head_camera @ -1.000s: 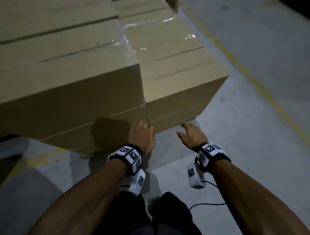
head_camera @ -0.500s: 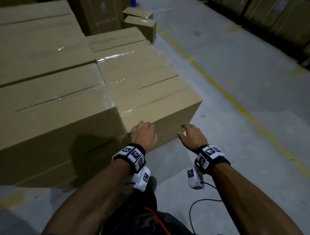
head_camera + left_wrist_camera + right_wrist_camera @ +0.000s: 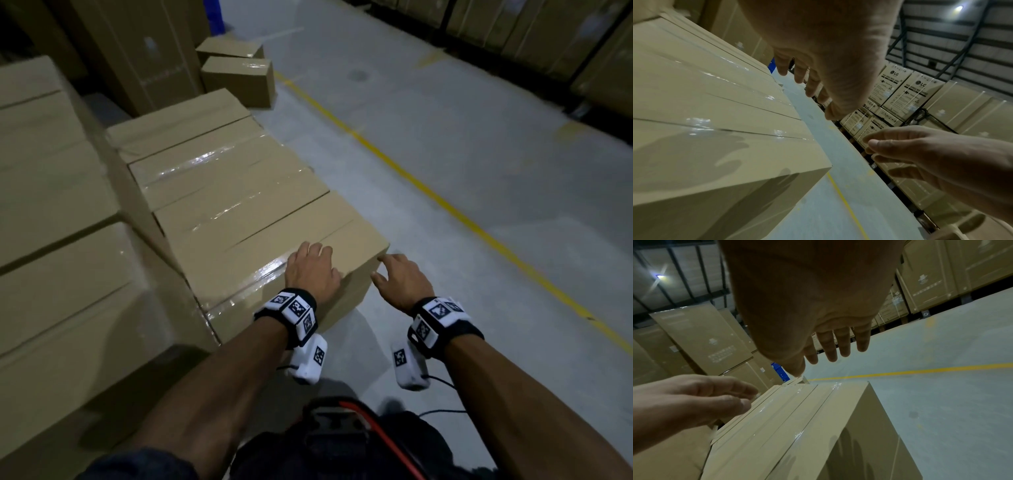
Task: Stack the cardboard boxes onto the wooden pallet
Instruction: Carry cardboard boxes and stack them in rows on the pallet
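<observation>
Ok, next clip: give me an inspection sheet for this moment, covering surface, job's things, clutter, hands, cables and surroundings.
Surface: grey concrete floor with a yellow line.
Job's things: taped near box at the front of a low row; taller stack to its left. Pallet: nothing seen.
Clutter: two small boxes on the floor beyond the row.
Hands: left hand open over the near box's top edge, no grip; contact cannot be told. Right hand open beside the box's right corner, fingers spread.
Cables: black cable from the right wrist unit; red cable at the waist.
Surroundings: printed washing-machine cartons stacked across the aisle.
</observation>
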Demonstrator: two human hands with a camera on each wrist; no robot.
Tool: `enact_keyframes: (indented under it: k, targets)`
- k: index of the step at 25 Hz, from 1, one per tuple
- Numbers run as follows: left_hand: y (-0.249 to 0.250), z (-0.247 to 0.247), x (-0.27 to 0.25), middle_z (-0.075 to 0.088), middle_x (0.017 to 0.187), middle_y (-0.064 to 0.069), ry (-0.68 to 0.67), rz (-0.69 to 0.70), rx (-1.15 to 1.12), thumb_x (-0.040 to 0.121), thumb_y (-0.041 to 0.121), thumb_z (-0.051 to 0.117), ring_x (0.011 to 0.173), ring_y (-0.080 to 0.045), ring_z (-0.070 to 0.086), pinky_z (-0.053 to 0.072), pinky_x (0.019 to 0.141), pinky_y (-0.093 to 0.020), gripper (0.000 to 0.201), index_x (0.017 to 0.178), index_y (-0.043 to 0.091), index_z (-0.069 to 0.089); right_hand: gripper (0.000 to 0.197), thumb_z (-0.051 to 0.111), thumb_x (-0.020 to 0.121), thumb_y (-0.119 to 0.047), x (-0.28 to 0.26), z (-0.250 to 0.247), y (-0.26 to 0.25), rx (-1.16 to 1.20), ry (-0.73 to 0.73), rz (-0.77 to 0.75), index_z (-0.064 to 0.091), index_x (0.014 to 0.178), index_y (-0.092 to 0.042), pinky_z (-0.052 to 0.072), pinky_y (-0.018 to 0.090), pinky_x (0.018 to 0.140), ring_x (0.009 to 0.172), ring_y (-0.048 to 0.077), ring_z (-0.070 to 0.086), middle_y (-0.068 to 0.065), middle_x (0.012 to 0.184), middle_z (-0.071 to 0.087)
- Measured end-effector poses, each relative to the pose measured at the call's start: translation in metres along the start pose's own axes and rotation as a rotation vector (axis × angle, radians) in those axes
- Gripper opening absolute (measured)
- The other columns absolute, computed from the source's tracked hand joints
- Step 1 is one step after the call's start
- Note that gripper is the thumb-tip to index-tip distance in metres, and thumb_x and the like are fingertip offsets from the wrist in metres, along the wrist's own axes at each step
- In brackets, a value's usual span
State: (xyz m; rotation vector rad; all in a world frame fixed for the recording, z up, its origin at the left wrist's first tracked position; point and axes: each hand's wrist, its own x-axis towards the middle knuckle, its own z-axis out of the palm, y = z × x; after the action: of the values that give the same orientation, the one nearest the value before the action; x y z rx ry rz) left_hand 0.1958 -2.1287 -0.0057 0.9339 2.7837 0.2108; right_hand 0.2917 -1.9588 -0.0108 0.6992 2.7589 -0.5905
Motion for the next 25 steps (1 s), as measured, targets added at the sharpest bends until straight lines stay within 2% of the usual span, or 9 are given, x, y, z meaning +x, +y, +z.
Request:
enact_keyframes:
  k: [4,10,12,15,20,25]
  targets:
    - [0.022,0.012,0.060,0.047,0.144,-0.004,0.010,-0.029,0.021,0.095,0.033,0.044,0.133,-0.024,0.036,0.035,0.105,-0.040,0.044,0.135,0.015,0.047,0.050,0.047,0.101,-0.040,0.055,-0.018,0.034,-0.005,0.001,-0.043,0.045,0.145,-0.017,0.043,0.046,0.104,0.132,0.033,0.046,0.011,0.148,0.045]
    - [0.067,0.038,0.150,0.056,0.134,-0.006,0.060,-0.256,-0.010,0.089,0.032,0.048,0.123,-0.026,0.046,0.042,0.096,-0.038,0.045,0.130,0.013,0.055,0.052,0.047,0.102,-0.040,0.169,-0.067,0.100,-0.110,-0.099,-0.234,0.042,0.148,-0.017,0.041,0.044,0.106,0.135,0.032,0.043,0.009,0.151,0.043]
    - [0.090,0.036,0.178,0.053,0.137,-0.004,0.038,-0.352,-0.025,0.090,0.032,0.050,0.127,-0.025,0.043,0.040,0.099,-0.038,0.045,0.131,0.015,0.053,0.052,0.046,0.102,-0.040,0.200,-0.094,0.121,-0.160,-0.145,-0.310,0.041,0.149,-0.017,0.041,0.043,0.105,0.134,0.033,0.043,0.009,0.151,0.042]
    - [0.125,0.028,0.224,0.051,0.139,-0.004,0.034,-0.410,-0.028,0.092,0.034,0.048,0.129,-0.025,0.041,0.040,0.102,-0.039,0.044,0.132,0.016,0.052,0.052,0.046,0.103,-0.040,0.245,-0.136,0.148,-0.195,-0.156,-0.400,0.040,0.149,-0.017,0.041,0.043,0.103,0.134,0.033,0.042,0.010,0.151,0.043]
    - [0.146,0.018,0.293,0.047,0.145,-0.007,0.014,-0.503,-0.070,0.094,0.032,0.048,0.134,-0.026,0.038,0.035,0.105,-0.039,0.048,0.138,0.013,0.048,0.052,0.046,0.102,-0.040,0.316,-0.180,0.167,-0.225,-0.169,-0.485,0.040,0.149,-0.016,0.042,0.044,0.103,0.134,0.033,0.042,0.010,0.150,0.043]
    - [0.123,0.039,0.363,0.049,0.143,-0.007,0.016,-0.637,-0.143,0.094,0.030,0.047,0.132,-0.026,0.040,0.037,0.104,-0.037,0.047,0.137,0.012,0.049,0.052,0.046,0.102,-0.040,0.409,-0.183,0.146,-0.310,-0.206,-0.636,0.041,0.148,-0.016,0.042,0.043,0.102,0.132,0.032,0.044,0.010,0.149,0.044]
